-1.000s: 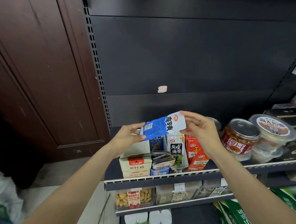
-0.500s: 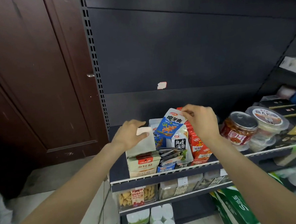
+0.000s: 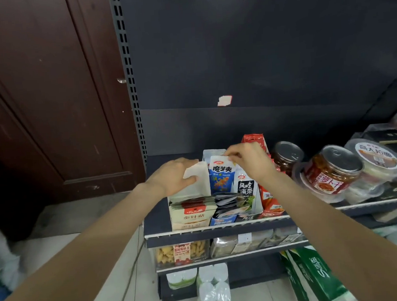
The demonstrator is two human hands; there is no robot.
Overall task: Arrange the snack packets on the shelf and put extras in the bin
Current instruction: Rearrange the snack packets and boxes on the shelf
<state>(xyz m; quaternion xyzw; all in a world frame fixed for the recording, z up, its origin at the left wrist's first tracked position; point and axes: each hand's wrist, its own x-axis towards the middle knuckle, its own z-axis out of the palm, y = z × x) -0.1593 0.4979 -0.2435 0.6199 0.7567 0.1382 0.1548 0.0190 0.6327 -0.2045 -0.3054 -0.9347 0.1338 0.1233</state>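
Right hand (image 3: pixel 248 162) pinches the top edge of the blue konjac snack packet (image 3: pixel 221 175), thumb and fingertips closed on the seal. Packet stands upright in the middle row on the shelf (image 3: pixel 217 228), behind slumped blue packets (image 3: pixel 226 206) and beside the black-and-white kelp packet (image 3: pixel 246 188).

Left hand (image 3: pixel 174 176) grips the raised white flap of the enoki mushroom display box (image 3: pixel 191 207), holding it leftward, apparently to keep the slot open.

Risks, as judged:
- Packet is thin and soft; released before its base seats, it may fold forward onto the slumped ones and leave the row untidy.
- If the flap is let go early, it could spring back and push the packet askew.
- Right forearm sits close to the red packets (image 3: pixel 269 198) and the pickle jars (image 3: pixel 331 173); a careless withdrawal could knock them.
- Whether the row has room for more cannot be told; no bin in view.
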